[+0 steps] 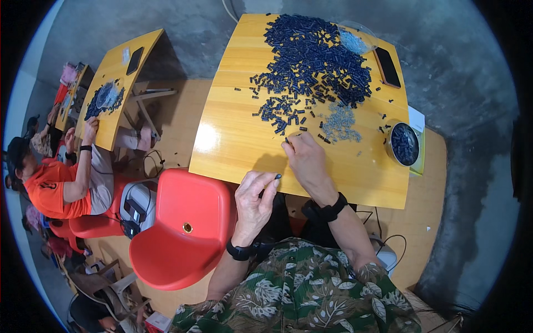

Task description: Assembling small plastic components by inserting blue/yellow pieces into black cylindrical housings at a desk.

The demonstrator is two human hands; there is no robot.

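Just off the near edge of the table, my left hand pinches a small black tubular piece between thumb and fingers. Above the tabletop, my right hand is closed at the fingertips around another small black piece. Beyond it a large heap of short black tubular pieces spreads across the far part of the table, with a smaller cluster nearer to me. Beside that cluster lies a loose pile of small clear pieces.
The yellow wooden table also holds a round bowl of black pieces, a phone and a clear tray of pale blue pieces. A red chair stands at my left. Further left, a person in orange works at another table.
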